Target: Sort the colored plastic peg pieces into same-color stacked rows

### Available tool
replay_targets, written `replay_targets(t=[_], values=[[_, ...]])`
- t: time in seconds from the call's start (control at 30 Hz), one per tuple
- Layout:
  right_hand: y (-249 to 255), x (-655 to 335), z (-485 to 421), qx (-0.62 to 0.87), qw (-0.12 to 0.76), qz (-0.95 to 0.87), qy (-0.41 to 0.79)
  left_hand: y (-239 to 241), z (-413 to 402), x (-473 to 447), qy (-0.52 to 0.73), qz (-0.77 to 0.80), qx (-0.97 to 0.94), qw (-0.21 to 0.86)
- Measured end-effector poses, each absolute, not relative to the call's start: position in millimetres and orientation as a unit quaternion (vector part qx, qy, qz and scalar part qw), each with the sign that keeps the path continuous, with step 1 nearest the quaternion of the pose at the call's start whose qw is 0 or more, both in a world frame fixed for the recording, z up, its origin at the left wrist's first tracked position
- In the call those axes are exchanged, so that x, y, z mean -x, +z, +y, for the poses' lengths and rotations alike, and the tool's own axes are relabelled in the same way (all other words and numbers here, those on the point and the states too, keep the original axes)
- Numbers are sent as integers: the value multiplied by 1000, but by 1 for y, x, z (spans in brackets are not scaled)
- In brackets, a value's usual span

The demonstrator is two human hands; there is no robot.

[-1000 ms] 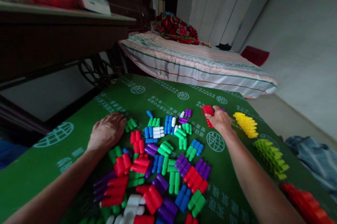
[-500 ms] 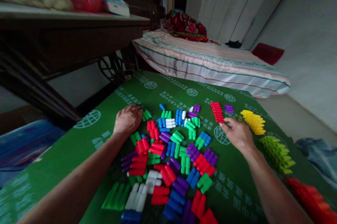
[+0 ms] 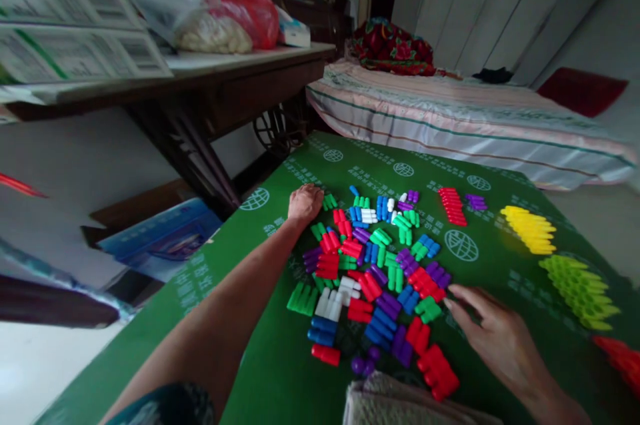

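Observation:
My right hand [image 3: 493, 328] is open at the right edge of a scattered pile of plastic building pieces. Its thumb and index finger are apart, close to a red piece [image 3: 429, 284]; I cannot tell whether they touch it. My left hand [image 3: 306, 203] rests on the green board at the pile's far left, fingers curled under, beside a small green piece [image 3: 330, 201]. The pile mixes red, green, purple, blue and white pieces shaped like joined rounded pegs. Beyond my right hand lies a joined red row [image 3: 452, 206], with a purple piece [image 3: 475, 202] beside it.
A yellow block [image 3: 529, 229], a lime green block [image 3: 580, 292] and a red block [image 3: 620, 358] line the right side. A folded cloth [image 3: 400, 405] lies at the near edge. A dark desk [image 3: 270, 82] stands left; a bed [image 3: 450, 105] stands behind.
My right hand has let go of the red row and come back toward me to the pile. My left hand stays in place. The view has turned left.

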State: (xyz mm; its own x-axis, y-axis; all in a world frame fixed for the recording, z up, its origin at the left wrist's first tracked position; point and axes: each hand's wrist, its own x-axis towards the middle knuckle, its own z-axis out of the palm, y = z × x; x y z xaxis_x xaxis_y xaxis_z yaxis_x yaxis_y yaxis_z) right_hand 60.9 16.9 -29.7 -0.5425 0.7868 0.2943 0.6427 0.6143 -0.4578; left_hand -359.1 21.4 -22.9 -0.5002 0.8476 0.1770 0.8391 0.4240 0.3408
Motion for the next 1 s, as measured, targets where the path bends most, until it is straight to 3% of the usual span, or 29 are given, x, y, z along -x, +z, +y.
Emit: replay_targets(t=[0.33,0.73,0.9,1.0], values=[[19,27,-20,287,238,-914,161,-13,-18,373,207,829,-515,63],[18,103,-25,283,-5,-958,50,-35,-104,353,218,792,-570,-1],[18,107,-29,295,-29,-954,52,-33,-109,342,208,800,-562,-27],[20,101,-23,285,13,-954,89,-30,-110,341,199,803,-560,-33]])
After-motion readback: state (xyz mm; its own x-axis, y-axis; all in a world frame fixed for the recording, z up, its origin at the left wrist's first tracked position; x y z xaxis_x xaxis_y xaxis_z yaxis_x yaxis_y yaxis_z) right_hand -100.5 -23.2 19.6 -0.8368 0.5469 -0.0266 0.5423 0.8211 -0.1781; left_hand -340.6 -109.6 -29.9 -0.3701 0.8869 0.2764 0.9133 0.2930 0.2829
